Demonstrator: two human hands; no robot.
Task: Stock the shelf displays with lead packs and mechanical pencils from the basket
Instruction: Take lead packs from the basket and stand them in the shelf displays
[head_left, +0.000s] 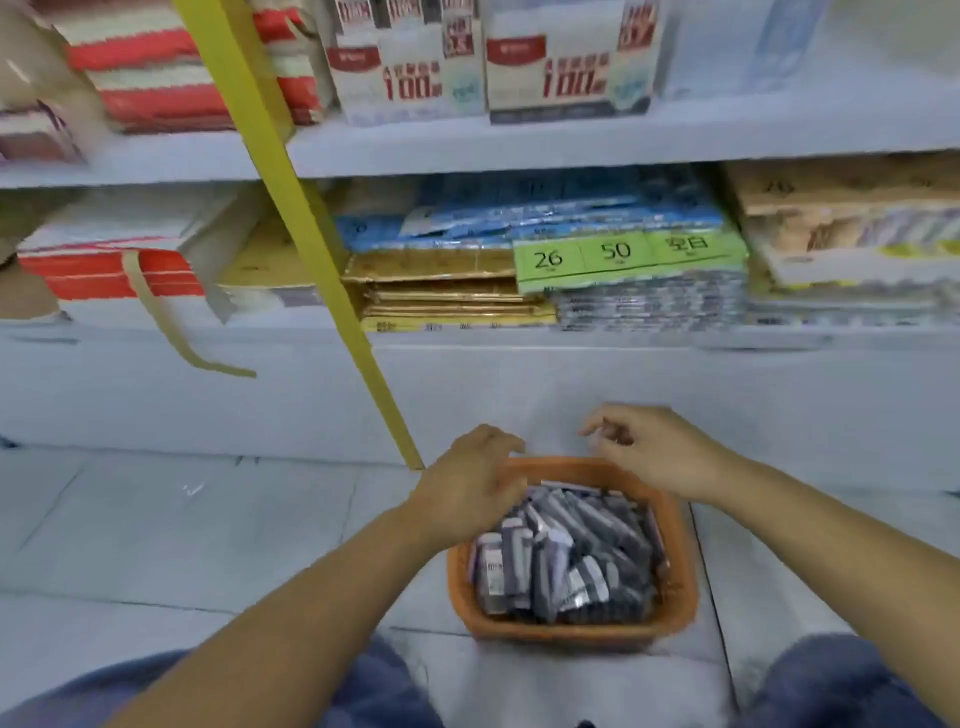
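An orange basket (680, 577) sits on the floor in front of my knees. It is full of several small dark lead packs (566, 556) with white labels. My left hand (470, 480) hovers over the basket's far left corner, fingers curled downward, and I see nothing held in it. My right hand (654, 449) hangs above the basket's far rim, its fingers loosely curled with nothing in them. The picture is blurred by motion.
White shelves (519, 148) rise ahead, stacked with paper packs, gold sheets (447, 286) and green label packs (628, 257). White boxes (566, 57) stand on the upper shelf. A yellow strip (311, 249) slants across the shelf front down to the tiled floor (182, 519).
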